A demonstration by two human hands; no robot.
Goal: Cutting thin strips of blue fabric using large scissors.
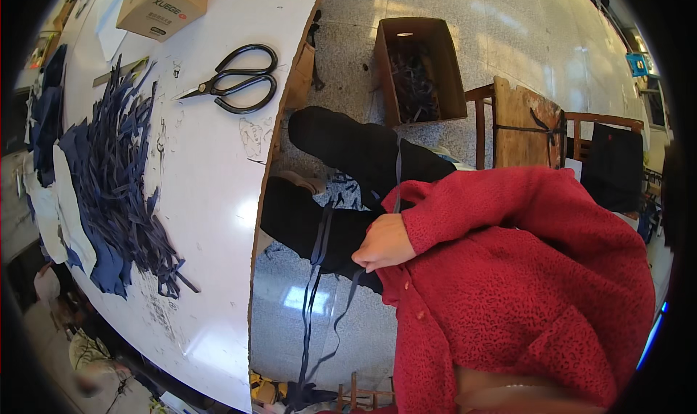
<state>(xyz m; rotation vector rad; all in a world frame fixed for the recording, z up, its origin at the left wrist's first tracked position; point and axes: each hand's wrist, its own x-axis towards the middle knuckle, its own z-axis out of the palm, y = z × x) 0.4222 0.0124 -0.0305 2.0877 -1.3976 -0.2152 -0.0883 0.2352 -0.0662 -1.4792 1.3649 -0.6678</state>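
My right hand, at the end of a red fuzzy sleeve, is closed over my lap with its fingers pinched together. A narrow dark fabric strip runs out from under those fingers and hangs toward the floor. More dark strips lie across my black-clad legs and dangle beside them. Another thin strip crosses the farther leg. My left hand is not in view. On the white table to the left lies a large pile of cut dark blue strips, near black-handled scissors.
A cardboard box stands at the table's far end. On the floor ahead, an open carton holds dark scraps. A wooden chair with a board tied to it stands at right. The table edge runs beside my knees.
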